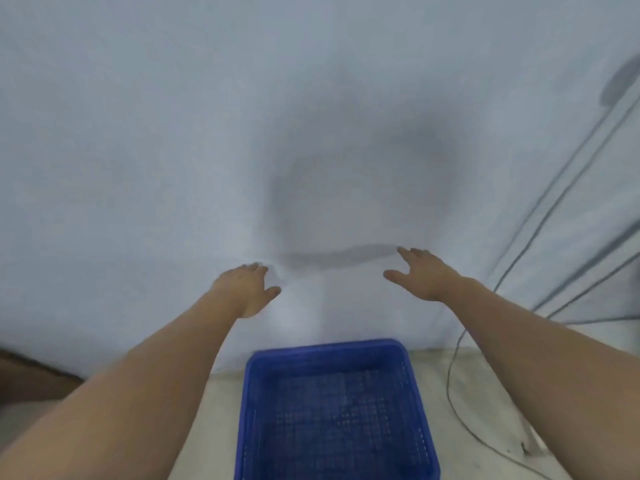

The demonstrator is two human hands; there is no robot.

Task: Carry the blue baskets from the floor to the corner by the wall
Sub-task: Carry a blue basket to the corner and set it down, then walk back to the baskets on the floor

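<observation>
- One blue basket (337, 407) shows, at the bottom middle of the view.
- It is a rectangular plastic basket with rounded corners, a smooth solid rim and walls, and a base of fine lattice.
- It stands upright on the pale floor (485, 393), open side up, nothing visible inside.
- Its far rim lies just beside the foot of the pale wall (173, 133); the near end is cut off by the frame edge.
- Nothing touches it.

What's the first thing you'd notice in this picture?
A bright blue basket at the bottom middle, sitting on the floor against a pale wall. Above it, two bare arms stretch out, the left hand and right hand open, holding nothing. A thin cable trails down at the right.
</observation>
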